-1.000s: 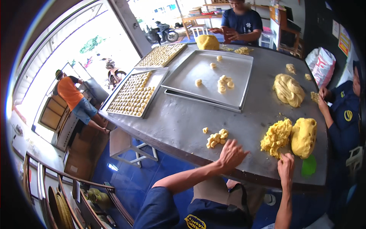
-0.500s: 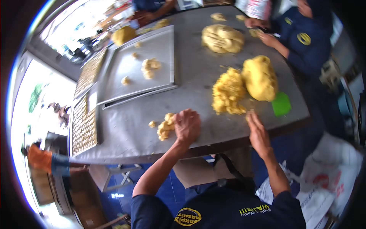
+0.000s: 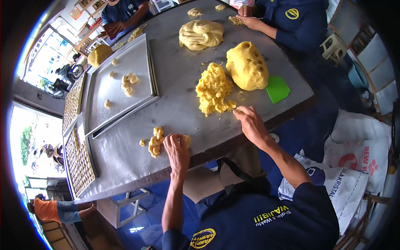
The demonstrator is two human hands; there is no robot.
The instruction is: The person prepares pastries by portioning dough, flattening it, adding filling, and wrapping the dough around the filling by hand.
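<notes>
My left hand is at the near edge of the metal table, fingers curled at a small flattened piece of dough that shows past the fingertips. Just left of it lies a cluster of small dough pieces. Beside the crumbly yellow mound, my right hand has its thumb and fingers drawn together low over the tabletop. Whatever those fingers hold is too small to make out. A smooth yellow block with finger-sized dents stands behind, and a green scraper lies against its right side.
A large metal tray with several dough balls lies at the left. Trays of small rounds line the left edge. Farther back sits a big folded dough lump. Two co-workers work across the table. White sacks stand at the right.
The view has swung, shifting the table leftward in the picture. My left hand, flat over the table before, now curls its fingers at the dough piece. My right hand's straight fingers have bent together.
</notes>
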